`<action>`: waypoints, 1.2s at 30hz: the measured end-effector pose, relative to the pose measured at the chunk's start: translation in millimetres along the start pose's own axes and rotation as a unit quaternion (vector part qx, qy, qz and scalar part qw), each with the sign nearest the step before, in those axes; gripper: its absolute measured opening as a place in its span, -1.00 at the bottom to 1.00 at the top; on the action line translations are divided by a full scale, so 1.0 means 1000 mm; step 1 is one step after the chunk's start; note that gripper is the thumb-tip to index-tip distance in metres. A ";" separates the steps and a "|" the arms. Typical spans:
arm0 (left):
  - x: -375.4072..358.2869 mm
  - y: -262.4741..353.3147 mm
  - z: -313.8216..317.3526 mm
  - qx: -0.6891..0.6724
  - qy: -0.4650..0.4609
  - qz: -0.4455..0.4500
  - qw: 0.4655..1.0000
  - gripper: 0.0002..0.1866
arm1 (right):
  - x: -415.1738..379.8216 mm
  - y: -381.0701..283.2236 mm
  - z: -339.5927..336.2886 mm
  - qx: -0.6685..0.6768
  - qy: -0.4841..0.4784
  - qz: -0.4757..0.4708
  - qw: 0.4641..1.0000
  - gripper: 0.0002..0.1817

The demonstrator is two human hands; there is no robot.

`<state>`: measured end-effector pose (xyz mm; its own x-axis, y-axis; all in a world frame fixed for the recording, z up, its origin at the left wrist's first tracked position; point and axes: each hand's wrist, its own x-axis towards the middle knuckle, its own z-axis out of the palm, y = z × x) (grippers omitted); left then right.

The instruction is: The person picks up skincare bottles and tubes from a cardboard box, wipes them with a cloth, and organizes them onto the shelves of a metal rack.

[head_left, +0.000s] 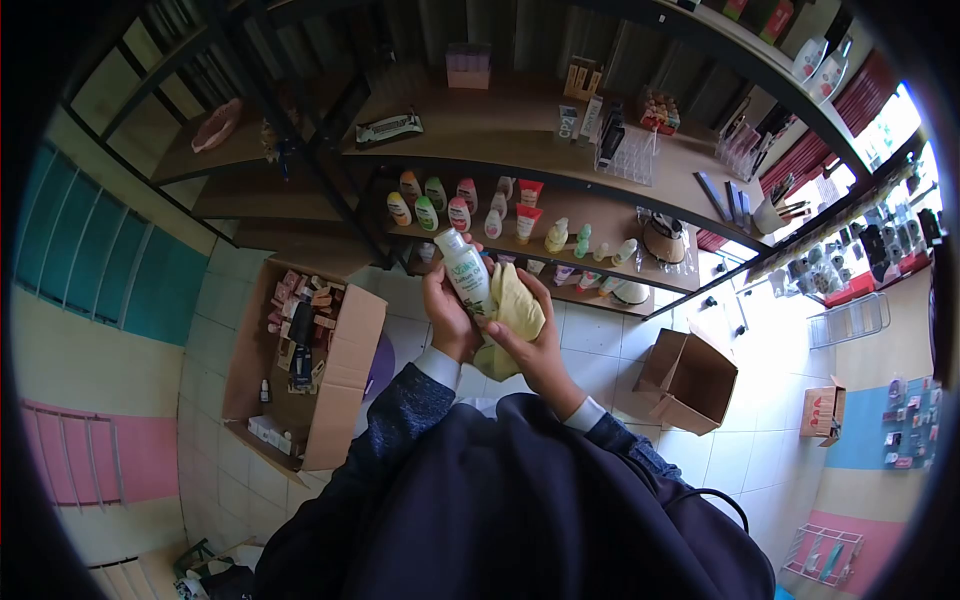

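A white bottle (pixel 463 268) with green print is tilted in my left hand (pixel 447 312), whose fingers wrap round its side. My right hand (pixel 537 350) is closed on a pale yellow cloth (pixel 515 305), which lies against the bottle's right side and hangs down between both hands. Just beyond my hands, a dark-framed shelf (pixel 400 232) holds rows of bottles and tubes, among them a yellow bottle (pixel 399 209), a pink-labelled bottle (pixel 459 214) and a red and white tube (pixel 527 222).
On the floor at the left stands a large open cardboard box (pixel 345 375) with many small packages. An open cardboard box (pixel 690 382) is on the right, and a smaller box (pixel 823 412) is farther right. The upper shelf (pixel 480 130) bears clear organizers and a wrapped packet (pixel 389 129).
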<state>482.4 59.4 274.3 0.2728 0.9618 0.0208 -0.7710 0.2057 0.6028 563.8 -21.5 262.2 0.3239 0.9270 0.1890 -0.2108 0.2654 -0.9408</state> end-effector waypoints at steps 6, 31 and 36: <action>0.009 -0.002 -0.004 0.175 0.066 0.032 0.982 -0.54 | 0.004 0.004 -0.002 -0.202 -0.013 -0.032 0.979 -0.30; 0.014 0.005 -0.006 0.025 0.105 -0.050 0.993 -0.50 | 0.008 0.018 0.001 0.010 -0.015 0.074 0.997 -0.38; 0.019 -0.002 -0.013 0.117 0.063 -0.015 0.991 -0.50 | 0.006 0.023 -0.003 -0.052 -0.015 0.045 0.998 -0.39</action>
<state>482.0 79.0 263.3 0.2079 0.9739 -0.0913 -0.6045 0.2013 0.7707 563.9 -11.0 240.9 0.2794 0.9539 0.1096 -0.1411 0.1537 -0.9780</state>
